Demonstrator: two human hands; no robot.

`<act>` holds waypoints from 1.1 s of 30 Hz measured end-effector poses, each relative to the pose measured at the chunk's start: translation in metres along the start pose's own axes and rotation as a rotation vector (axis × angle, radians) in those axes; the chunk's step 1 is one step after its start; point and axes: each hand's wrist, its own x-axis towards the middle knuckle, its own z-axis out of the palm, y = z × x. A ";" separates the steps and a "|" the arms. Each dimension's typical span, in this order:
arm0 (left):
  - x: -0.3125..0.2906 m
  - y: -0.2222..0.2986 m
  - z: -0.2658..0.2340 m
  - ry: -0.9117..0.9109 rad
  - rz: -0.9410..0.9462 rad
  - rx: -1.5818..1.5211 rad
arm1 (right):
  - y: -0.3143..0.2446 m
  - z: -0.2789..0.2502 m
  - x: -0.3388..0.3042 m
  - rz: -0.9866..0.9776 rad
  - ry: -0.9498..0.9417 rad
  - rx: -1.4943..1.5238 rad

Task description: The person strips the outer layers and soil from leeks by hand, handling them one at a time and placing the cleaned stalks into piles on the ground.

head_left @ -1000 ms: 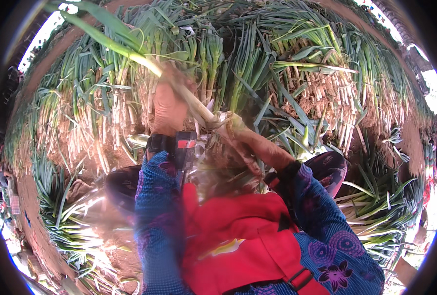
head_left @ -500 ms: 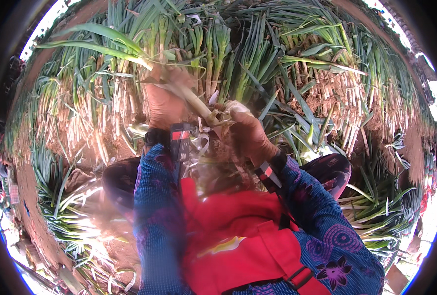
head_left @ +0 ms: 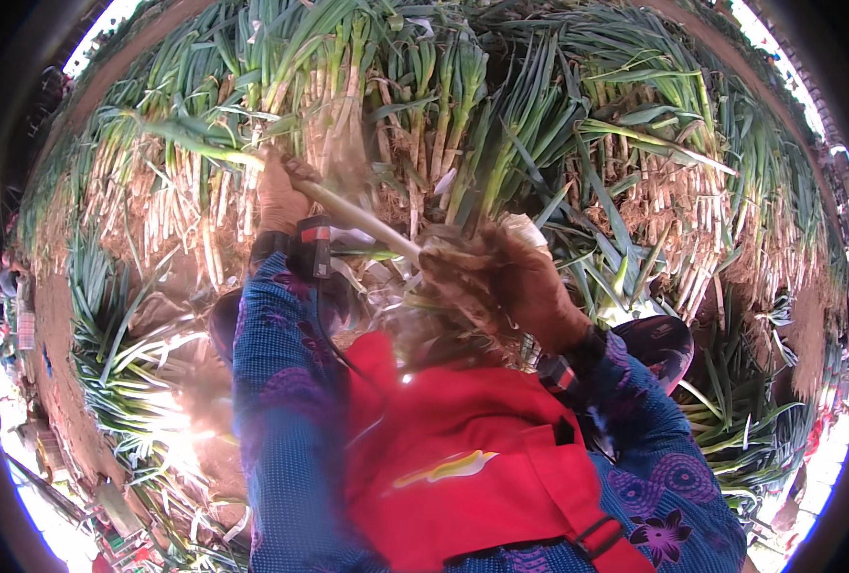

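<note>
A long green onion (head_left: 367,222) slants across in front of me, its green leaves to the upper left and its pale stalk running down to the right. My left hand (head_left: 279,202) is closed round it where the leaves meet the stalk. At the lower end of the stalk, my right hand (head_left: 537,294) grips brown, dry outer skin (head_left: 451,272). Motion smears the fingertips and that skin, and the root end is hidden among them. Something whitish (head_left: 525,229) shows just behind the right hand.
Upright bundles of green onions (head_left: 333,91) line the far side, and more stand at the right (head_left: 677,191) with roots downward. Loose green onions (head_left: 142,401) lie on the soil at the left, others (head_left: 744,411) at the right. My red apron (head_left: 462,411) covers my lap.
My left hand has shifted left with the green onion. The right hand has moved right and a little down, and more of the pale stalk shows between the hands.
</note>
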 end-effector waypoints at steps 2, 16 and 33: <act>0.002 0.005 0.002 0.112 0.021 0.019 | -0.013 -0.013 -0.004 -0.077 -0.022 -0.187; 0.021 0.078 -0.077 0.305 0.133 0.017 | -0.075 0.014 -0.094 -0.331 -0.045 -0.542; -0.005 0.028 -0.027 0.069 0.445 0.139 | -0.178 -0.208 0.023 0.283 0.543 -1.887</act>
